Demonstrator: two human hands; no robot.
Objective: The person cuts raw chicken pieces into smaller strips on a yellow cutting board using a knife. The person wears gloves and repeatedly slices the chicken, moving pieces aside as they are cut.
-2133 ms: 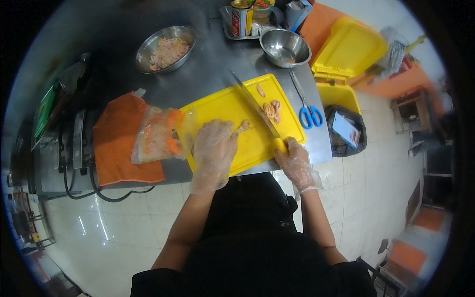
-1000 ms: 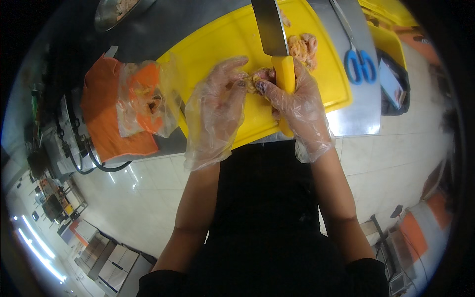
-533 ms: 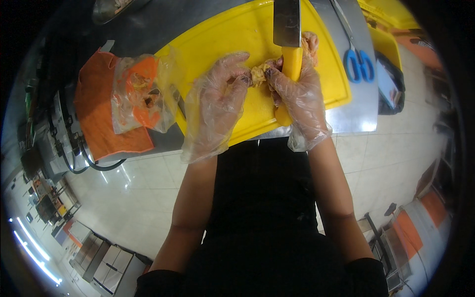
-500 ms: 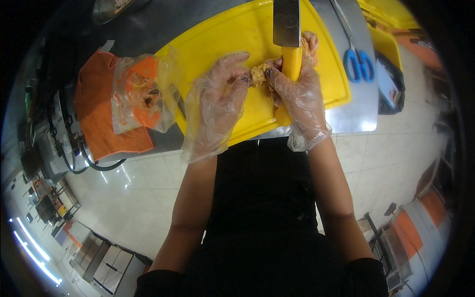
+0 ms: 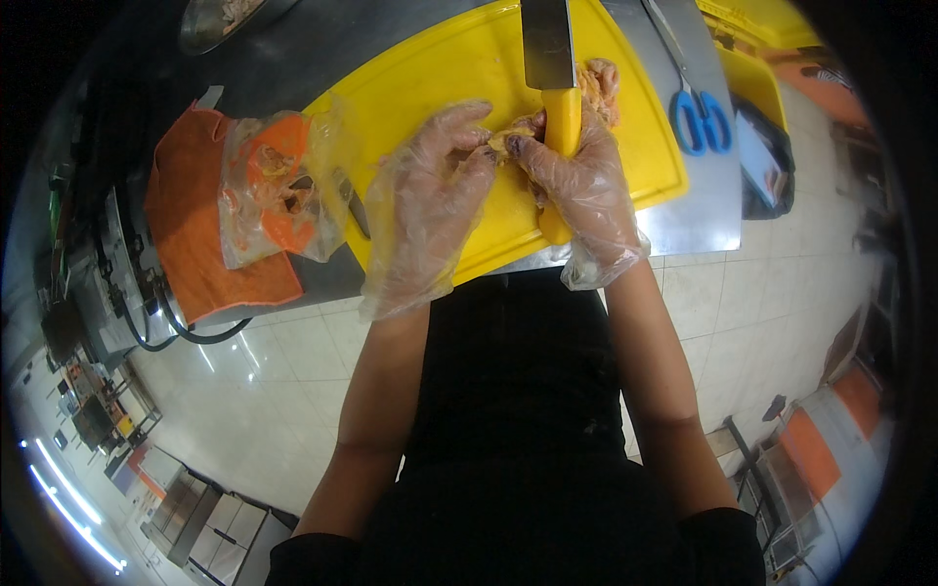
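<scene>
Both my hands wear clear plastic gloves above a yellow cutting board [image 5: 430,73]. My right hand [image 5: 588,186] is closed around the yellow handle of a broad-bladed knife [image 5: 549,47], whose blade points away from me. Its thumb and fingers also press on a small yellowish, fatty piece of raw meat [image 5: 501,143]. From the other side, my left hand [image 5: 435,186] pinches the edge of that same piece between thumb and fingertips. More raw, pinkish meat [image 5: 601,88] lies on the board just beyond my right hand, partly hidden by the knife and the hand.
Blue-handled scissors [image 5: 702,122] lie right of the board on the steel table [image 5: 342,39]. To the left, a clear plastic bag [image 5: 278,186] with scraps rests on an orange cloth [image 5: 186,195]. A metal bowl [image 5: 200,29] stands at the far left, a yellow crate [image 5: 757,73] at the far right.
The right hand and knife have shifted slightly left, toward the left hand. Less of the yellowish piece shows between the fingers. The whole view has also moved a little.
</scene>
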